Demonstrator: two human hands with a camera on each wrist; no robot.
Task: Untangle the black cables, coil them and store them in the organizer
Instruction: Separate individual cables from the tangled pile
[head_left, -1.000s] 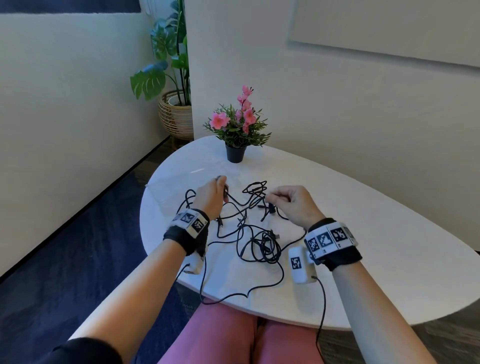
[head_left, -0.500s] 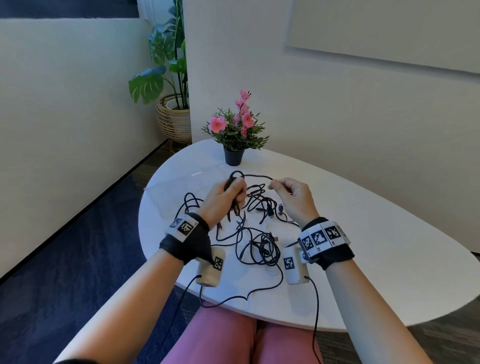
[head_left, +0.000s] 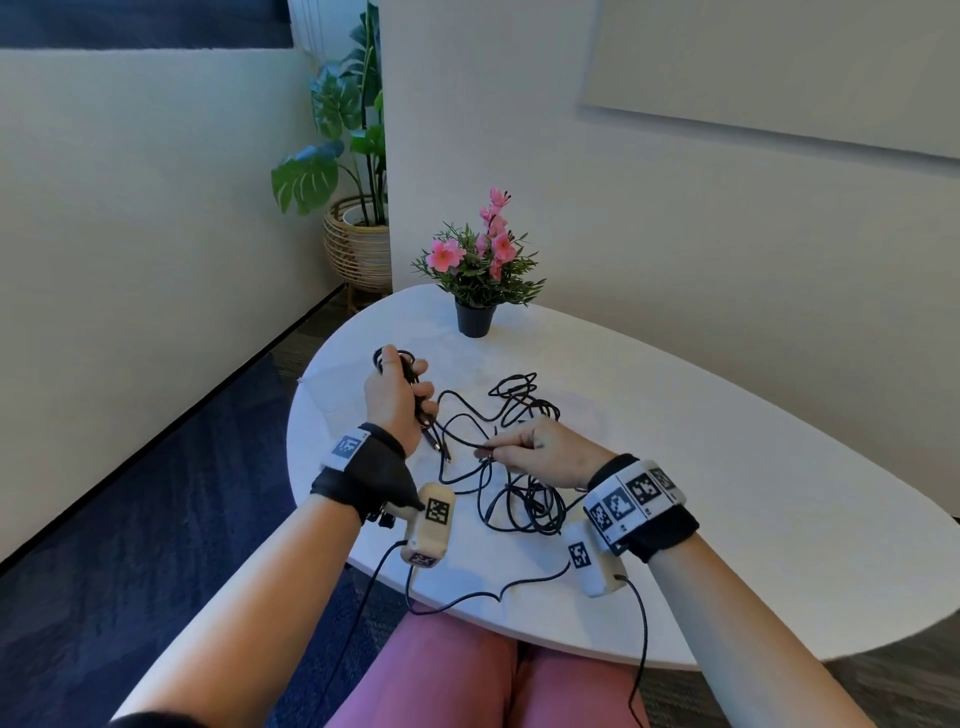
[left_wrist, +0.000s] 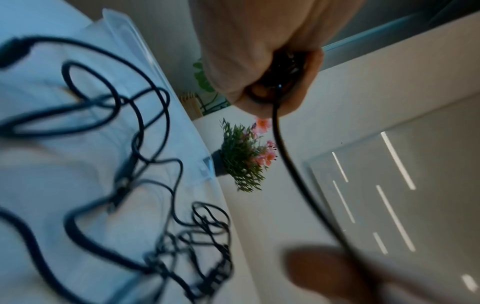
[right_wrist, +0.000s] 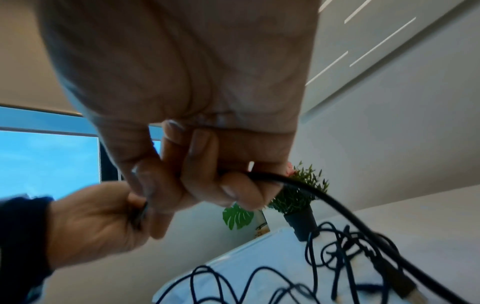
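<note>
Head view showed me barely started: my left hand (head_left: 395, 400) gripped a few gathered loops, my right hand (head_left: 540, 452) pinched a strand, most black cables (head_left: 514, 467) lay tangled on the surface (head_left: 727, 467), no organizer evident.

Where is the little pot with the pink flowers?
In the head view, the flower pot stands on the white table's far end, beyond the tangled black cables and both hands.
</note>
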